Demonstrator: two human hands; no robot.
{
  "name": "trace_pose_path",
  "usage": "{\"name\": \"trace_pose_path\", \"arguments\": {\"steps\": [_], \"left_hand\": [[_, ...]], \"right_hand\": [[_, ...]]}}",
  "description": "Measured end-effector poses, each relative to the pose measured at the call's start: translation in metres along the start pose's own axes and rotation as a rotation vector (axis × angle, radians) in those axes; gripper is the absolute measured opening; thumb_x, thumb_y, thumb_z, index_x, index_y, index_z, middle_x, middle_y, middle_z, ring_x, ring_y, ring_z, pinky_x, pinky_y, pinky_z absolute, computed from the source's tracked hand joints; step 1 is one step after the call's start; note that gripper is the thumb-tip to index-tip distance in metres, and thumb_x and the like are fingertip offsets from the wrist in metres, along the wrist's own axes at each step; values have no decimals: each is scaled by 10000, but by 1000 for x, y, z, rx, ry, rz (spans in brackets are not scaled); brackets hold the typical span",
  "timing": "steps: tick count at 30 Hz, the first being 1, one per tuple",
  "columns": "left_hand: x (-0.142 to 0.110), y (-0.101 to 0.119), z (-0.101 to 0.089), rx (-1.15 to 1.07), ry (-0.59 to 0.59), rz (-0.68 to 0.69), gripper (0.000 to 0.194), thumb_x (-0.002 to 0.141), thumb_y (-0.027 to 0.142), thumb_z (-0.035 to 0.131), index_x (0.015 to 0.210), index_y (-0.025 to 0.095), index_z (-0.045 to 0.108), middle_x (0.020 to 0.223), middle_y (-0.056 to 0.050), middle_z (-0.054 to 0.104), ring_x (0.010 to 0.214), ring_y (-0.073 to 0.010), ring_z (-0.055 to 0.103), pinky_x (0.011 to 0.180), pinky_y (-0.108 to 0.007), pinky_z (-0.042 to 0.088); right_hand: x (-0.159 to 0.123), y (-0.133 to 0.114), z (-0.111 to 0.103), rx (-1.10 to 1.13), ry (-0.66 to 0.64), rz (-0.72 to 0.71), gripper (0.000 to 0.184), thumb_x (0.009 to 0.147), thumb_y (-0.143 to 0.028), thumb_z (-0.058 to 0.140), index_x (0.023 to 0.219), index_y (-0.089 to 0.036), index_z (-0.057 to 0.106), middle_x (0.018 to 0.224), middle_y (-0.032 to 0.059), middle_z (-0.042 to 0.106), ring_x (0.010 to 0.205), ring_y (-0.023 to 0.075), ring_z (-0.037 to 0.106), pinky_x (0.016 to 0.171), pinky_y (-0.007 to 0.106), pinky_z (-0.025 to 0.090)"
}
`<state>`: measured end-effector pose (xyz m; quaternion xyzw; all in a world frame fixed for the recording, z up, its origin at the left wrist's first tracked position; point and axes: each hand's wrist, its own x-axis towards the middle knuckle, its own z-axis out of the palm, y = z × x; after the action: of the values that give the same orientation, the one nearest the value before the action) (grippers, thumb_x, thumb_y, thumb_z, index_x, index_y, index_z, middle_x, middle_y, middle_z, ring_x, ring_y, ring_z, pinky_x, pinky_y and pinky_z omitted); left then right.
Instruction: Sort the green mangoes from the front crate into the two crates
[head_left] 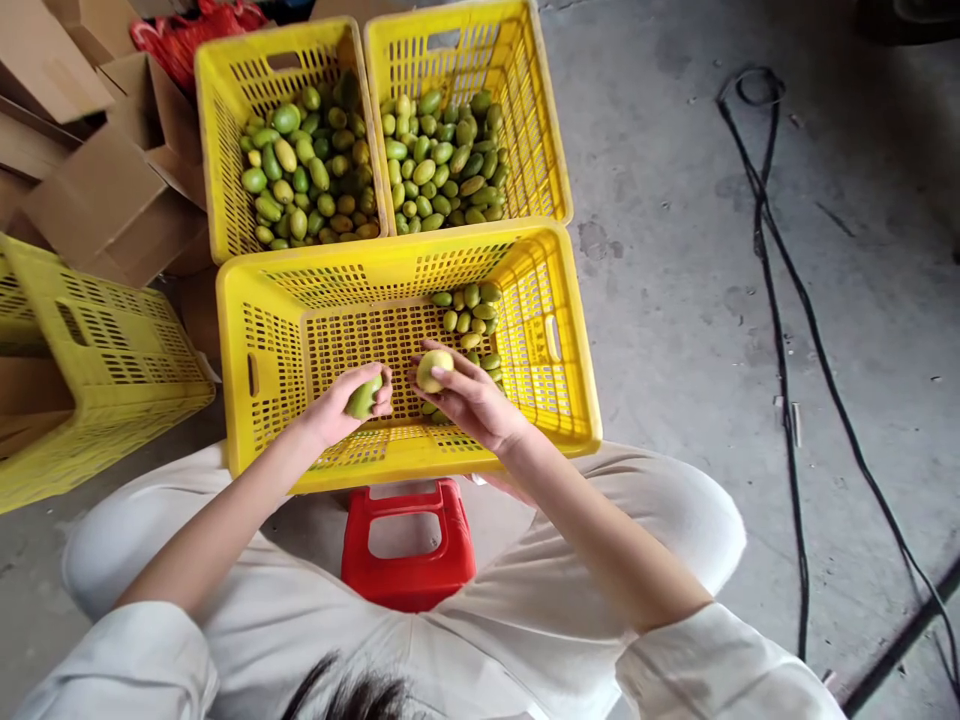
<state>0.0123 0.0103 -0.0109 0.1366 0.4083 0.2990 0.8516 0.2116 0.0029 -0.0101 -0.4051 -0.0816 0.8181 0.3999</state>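
Note:
My left hand (346,402) is closed round a green oval fruit (364,397), which looks like a small mango. My right hand (476,400) holds a paler yellow-green fruit (434,371) between thumb and fingers. Both hands are over the near yellow crate (259,262), close together but apart. Inside that crate, several green and yellowish fruits (471,310) lie along its right side, partly hidden by my right hand. Its left and middle floor shows bare slats.
Two yellow crates behind, the left crate (225,150) and right crate (551,130), hold many similar fruits. Another yellow crate (112,350) stands at the left, below cardboard boxes (112,190). A red stool (409,585) is between my legs. Black cable (780,370) lies on the floor.

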Motion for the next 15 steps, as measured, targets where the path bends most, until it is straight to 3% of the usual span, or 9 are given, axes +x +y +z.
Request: {"name": "trace_pose_path", "arguments": {"steps": [3,7,11,13,15], "left_hand": [[0,-5,2,-49,55,-89,190,775,289,671,878,133,640,728,-49,633,628,-153,606,638,-311,526],[0,-11,4,18,77,-73,201,729,193,751,878,146,625,812,-46,655,710,-163,644,682,-309,538],[2,-9,4,-43,85,29,263,715,249,806,736,147,565,641,11,561,572,-94,553,544,-216,474],[2,-2,3,-144,118,55,290,768,350,759,722,152,553,583,34,498,508,-73,493,478,-187,428],[2,7,2,-226,146,59,287,831,414,665,769,146,583,621,9,530,543,-94,527,504,-210,466]], "right_hand": [[0,13,-1,-97,13,168,331,637,-215,844,917,-192,668,831,11,677,730,131,650,671,256,570],[5,23,-7,-49,160,203,236,624,-211,842,730,-154,639,666,-1,617,573,85,561,499,175,498],[8,12,-8,46,193,166,161,710,-278,757,752,-165,650,686,2,622,605,104,576,522,194,506],[9,2,-7,86,137,159,165,734,-293,696,840,-168,678,762,18,660,680,132,616,595,232,537],[9,-7,-7,92,59,138,247,703,-238,673,941,-174,692,852,28,690,793,160,651,699,266,551]]}}
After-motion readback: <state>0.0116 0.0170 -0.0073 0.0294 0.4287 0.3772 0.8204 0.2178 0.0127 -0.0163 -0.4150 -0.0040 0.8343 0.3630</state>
